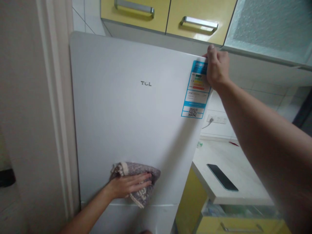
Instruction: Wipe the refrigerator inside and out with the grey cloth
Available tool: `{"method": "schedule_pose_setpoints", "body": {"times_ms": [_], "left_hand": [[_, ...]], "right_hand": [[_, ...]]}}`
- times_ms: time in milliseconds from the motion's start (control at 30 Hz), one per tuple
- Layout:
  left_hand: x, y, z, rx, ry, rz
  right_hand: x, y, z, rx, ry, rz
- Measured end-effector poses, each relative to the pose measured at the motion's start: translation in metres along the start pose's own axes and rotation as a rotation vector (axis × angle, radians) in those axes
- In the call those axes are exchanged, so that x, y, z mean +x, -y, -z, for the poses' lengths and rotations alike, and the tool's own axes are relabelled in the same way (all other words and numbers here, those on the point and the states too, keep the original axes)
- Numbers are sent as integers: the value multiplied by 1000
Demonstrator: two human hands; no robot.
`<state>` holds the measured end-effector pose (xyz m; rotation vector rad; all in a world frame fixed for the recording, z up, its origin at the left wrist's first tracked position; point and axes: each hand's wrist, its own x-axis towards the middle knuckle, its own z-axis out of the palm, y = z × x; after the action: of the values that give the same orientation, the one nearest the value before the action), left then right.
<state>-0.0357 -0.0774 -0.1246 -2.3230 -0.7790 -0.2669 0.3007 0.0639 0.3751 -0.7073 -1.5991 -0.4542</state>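
Head view: left hand (131, 186) presses cloth (142, 169) flat on fridge door (122, 130) below right hand (217, 66), which grips top corner; best keep palm pressure even, corner steadied.

Under the left hand (131, 186), a grey-brown patterned cloth (142, 170), rough and matt; behind it, a smooth white refrigerator door (126, 120) with a soft sheen.

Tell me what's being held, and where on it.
The left hand presses a cloth flat by its middle; the right hand grips the fridge door's upper right corner.
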Motion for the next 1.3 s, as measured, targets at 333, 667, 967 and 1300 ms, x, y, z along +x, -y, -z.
{"method": "schedule_pose_setpoints", "body": {"times_ms": [333, 667, 967, 1300], "left_hand": [[47, 200, 229, 263, -721, 950], [50, 218, 246, 325, -648, 663], [-145, -16, -52, 200, -422, 624], [-129, 39, 14, 241, -235, 608]], "right_hand": [[-8, 11, -1, -19, -137, -77], [-11, 16, -2, -21, -174, -67], [-10, 15, -4, -72, -195, -70], [-10, 15, -6, -94, -234, -65]]}}
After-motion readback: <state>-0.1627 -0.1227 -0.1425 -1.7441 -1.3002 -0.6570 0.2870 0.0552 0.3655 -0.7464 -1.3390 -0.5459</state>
